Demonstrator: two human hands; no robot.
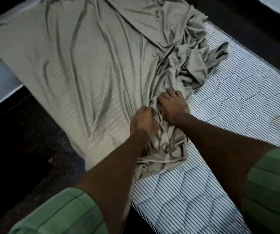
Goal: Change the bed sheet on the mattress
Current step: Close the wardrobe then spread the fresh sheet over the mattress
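In the head view, a grey-green bed sheet (88, 65) is being spread over the left part of a striped quilted mattress (237, 102), whose right side is lying bare. Bunched folds near the middle are being gripped by the left hand (143, 123) and the right hand (173, 107), fingers curled into the cloth. Dark floor (26, 132) is showing on the left.

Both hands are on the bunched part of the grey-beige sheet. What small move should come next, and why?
Probably pull the bunched fabric toward the bare side. The left hand and right hand both grip folds of the grey-beige bed sheet, which lies smooth on one side, while the striped quilted mattress on the other side is uncovered. Drawing it across would likely cover that part.
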